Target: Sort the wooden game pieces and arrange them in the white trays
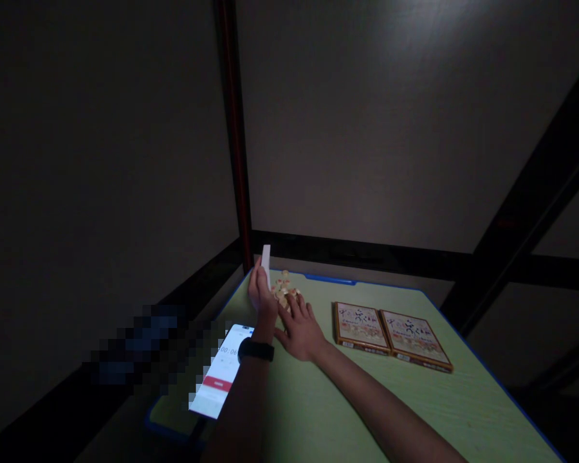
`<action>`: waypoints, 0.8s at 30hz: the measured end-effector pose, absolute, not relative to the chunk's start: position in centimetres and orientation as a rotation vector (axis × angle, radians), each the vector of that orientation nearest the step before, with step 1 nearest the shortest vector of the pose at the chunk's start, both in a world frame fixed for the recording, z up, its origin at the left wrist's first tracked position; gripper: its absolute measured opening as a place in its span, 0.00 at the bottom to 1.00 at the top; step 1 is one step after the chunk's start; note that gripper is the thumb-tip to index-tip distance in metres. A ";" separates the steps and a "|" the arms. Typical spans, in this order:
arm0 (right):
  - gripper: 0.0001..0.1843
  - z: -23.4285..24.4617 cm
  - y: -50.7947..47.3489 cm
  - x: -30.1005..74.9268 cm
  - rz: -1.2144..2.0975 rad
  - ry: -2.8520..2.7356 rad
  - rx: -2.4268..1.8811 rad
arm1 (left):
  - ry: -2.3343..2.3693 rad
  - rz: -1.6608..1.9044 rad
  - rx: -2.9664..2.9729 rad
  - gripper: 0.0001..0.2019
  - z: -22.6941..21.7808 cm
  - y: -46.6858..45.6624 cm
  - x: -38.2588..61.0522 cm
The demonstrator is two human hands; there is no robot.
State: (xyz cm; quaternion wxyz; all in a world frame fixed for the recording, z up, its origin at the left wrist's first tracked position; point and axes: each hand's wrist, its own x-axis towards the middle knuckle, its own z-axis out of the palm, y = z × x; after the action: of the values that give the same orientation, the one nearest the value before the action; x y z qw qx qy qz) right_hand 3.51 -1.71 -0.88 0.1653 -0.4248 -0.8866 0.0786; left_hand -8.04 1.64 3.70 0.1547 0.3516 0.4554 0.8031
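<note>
My left hand, with a dark watch on its wrist, is closed on a thin white flat piece, held upright and seen nearly edge-on; I cannot tell whether it is a tray or a box part. Just right of it lies a loose heap of small round Chinese chess pieces, pale with some red marks. My right hand lies low over the table at the near side of the heap. Its fingers are spread, their tips at the nearest pieces. Whatever is under its palm is hidden.
Two flat Chinese chess boxes lie side by side right of my hands. A lit phone showing a timer is by my left forearm, partly covered. The green table has a blue edge. Walls stand behind and to the left.
</note>
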 end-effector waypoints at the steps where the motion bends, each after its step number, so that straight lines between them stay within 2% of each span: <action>1: 0.36 -0.9 -1.3 3.3 0.224 -2.527 -1.215 | 1.240 2.301 0.957 0.26 3.8 1.7 -8.0; 5: 0.34 -0.6 0.2 2.4 0.264 -2.550 -1.207 | 1.084 2.259 0.802 0.27 3.7 1.8 -7.9; 10: 0.33 -0.3 1.3 1.8 0.337 -2.534 -1.153 | 1.085 2.288 0.961 0.26 3.4 1.5 -7.8; 14: 0.23 0.0 1.6 2.3 0.392 -2.233 -1.087 | 1.045 2.229 0.915 0.27 3.6 1.7 -7.3; 19: 0.27 1.3 2.1 3.7 0.603 -1.603 -1.336 | 0.915 2.000 0.723 0.34 4.3 1.7 -6.0; 24: 0.24 3.1 2.5 6.3 0.733 -1.610 -1.370 | 0.817 1.738 0.822 0.36 4.2 1.1 -4.0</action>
State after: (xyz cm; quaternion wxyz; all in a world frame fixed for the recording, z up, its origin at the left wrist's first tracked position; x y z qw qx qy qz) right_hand 6.27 2.50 3.07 0.4370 -0.5507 -0.6472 0.2948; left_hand -4.03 1.12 4.21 0.5025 0.3401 0.3383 0.7193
